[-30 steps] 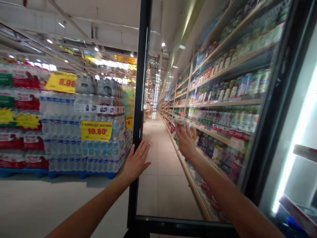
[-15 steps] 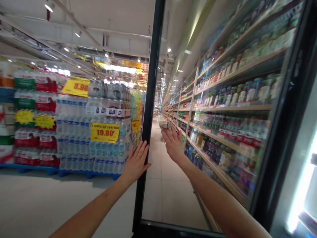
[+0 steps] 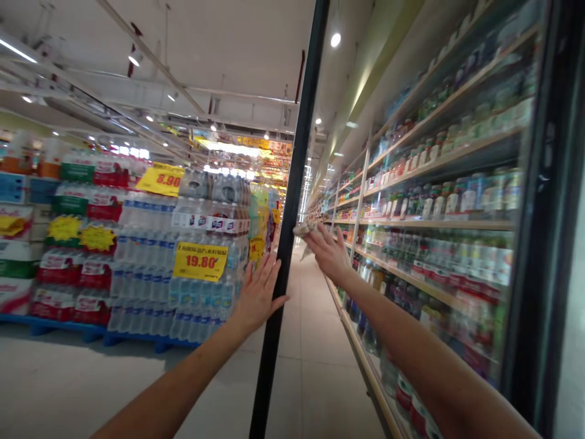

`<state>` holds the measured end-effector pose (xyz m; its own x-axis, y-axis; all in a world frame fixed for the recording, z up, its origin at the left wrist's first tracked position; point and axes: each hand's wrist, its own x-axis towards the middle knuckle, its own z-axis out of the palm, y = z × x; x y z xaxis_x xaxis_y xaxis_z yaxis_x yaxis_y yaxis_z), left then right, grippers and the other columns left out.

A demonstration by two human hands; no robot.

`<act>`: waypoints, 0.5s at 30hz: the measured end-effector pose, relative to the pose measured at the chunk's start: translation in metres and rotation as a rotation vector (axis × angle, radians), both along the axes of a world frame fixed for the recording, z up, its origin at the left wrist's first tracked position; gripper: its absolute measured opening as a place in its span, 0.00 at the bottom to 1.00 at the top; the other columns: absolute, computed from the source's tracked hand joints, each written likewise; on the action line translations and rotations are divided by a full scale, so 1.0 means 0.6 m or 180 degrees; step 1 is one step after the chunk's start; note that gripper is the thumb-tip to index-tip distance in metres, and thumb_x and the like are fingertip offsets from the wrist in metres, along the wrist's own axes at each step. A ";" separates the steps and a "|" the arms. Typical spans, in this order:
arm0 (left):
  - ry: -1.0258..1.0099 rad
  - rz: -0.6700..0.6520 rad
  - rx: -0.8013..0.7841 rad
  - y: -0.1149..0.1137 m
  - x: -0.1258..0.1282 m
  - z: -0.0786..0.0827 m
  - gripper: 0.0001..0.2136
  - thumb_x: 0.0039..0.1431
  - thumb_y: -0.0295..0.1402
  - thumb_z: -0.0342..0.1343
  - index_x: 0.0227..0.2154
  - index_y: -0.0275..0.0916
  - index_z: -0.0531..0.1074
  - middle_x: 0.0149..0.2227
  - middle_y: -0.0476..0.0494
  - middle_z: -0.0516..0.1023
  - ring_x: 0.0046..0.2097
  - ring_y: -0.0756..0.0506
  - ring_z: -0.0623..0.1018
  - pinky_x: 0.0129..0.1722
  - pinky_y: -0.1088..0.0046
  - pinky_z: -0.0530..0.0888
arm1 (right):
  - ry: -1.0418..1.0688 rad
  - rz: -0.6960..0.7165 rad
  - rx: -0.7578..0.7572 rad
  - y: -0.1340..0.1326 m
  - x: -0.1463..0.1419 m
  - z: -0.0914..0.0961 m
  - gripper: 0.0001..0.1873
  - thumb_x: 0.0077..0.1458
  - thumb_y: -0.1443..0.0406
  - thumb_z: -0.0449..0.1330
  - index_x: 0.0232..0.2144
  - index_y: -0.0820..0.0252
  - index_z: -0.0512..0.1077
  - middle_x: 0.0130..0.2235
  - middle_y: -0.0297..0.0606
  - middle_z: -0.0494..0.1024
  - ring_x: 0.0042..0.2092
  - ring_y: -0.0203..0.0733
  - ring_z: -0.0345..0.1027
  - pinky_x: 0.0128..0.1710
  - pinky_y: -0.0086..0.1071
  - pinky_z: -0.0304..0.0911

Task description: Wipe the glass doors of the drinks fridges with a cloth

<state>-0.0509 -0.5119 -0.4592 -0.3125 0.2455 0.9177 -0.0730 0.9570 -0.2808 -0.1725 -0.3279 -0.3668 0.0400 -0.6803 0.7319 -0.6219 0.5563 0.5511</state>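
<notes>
A glass door [image 3: 315, 341] in a black frame [image 3: 292, 244] stands in front of me. My left hand [image 3: 258, 299] rests against the frame's left upright, fingers stretched out and thumb lying across the black edge. On the glass, near that upright, my right hand [image 3: 331, 253] presses a pale, crumpled cloth [image 3: 306, 228] under its fingertips. Part of the cloth hangs below the fingers, and the rest is hidden by them.
Shelves of bottled drinks [image 3: 439, 201] show in the glass on the right. To the left, stacked packs of bottles [image 3: 146, 262] stand on blue pallets [image 3: 95, 334], with yellow price signs [image 3: 201, 261]. Pale tiled floor [image 3: 55, 384] stretches before them.
My view has tilted up and turned slightly left. My right hand and the cloth have moved left across the glass, close to the frame. My left hand stays at the upright.
</notes>
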 end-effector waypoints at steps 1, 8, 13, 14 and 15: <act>0.0016 -0.0023 -0.0042 0.004 -0.002 0.012 0.34 0.57 0.47 0.49 0.60 0.30 0.51 0.62 0.30 0.56 0.65 0.39 0.52 0.62 0.55 0.47 | 0.0006 -0.0098 -0.0255 -0.006 0.001 0.020 0.27 0.58 0.70 0.46 0.60 0.57 0.55 0.62 0.41 0.57 0.66 0.49 0.36 0.62 0.59 0.25; 0.0226 -0.0092 -0.0102 0.024 -0.015 0.098 0.35 0.57 0.49 0.49 0.61 0.31 0.50 0.63 0.32 0.54 0.65 0.39 0.51 0.63 0.55 0.46 | 0.0444 -0.0013 0.0137 -0.042 0.012 0.050 0.27 0.55 0.69 0.49 0.59 0.57 0.57 0.62 0.38 0.57 0.66 0.46 0.38 0.63 0.53 0.31; 0.0097 0.0018 -0.0155 0.050 -0.034 0.159 0.35 0.56 0.48 0.49 0.62 0.32 0.49 0.63 0.36 0.53 0.65 0.40 0.51 0.63 0.55 0.47 | -0.0021 -0.0520 -0.1078 0.001 0.000 0.180 0.28 0.58 0.69 0.45 0.61 0.55 0.54 0.64 0.39 0.53 0.66 0.50 0.38 0.61 0.58 0.35; 0.0067 0.0042 -0.0144 0.055 -0.038 0.169 0.35 0.57 0.48 0.49 0.62 0.32 0.49 0.63 0.36 0.53 0.65 0.40 0.51 0.63 0.55 0.47 | -0.0161 -0.0622 -0.1412 0.019 -0.002 0.202 0.28 0.58 0.69 0.44 0.61 0.54 0.53 0.64 0.38 0.52 0.65 0.50 0.39 0.61 0.58 0.35; 0.0050 0.0069 -0.0133 0.060 -0.042 0.178 0.35 0.57 0.48 0.49 0.62 0.32 0.48 0.64 0.36 0.52 0.65 0.40 0.50 0.63 0.55 0.48 | -0.0289 -0.0714 -0.1755 0.036 -0.004 0.219 0.28 0.58 0.69 0.43 0.61 0.56 0.52 0.64 0.40 0.52 0.65 0.51 0.39 0.60 0.58 0.36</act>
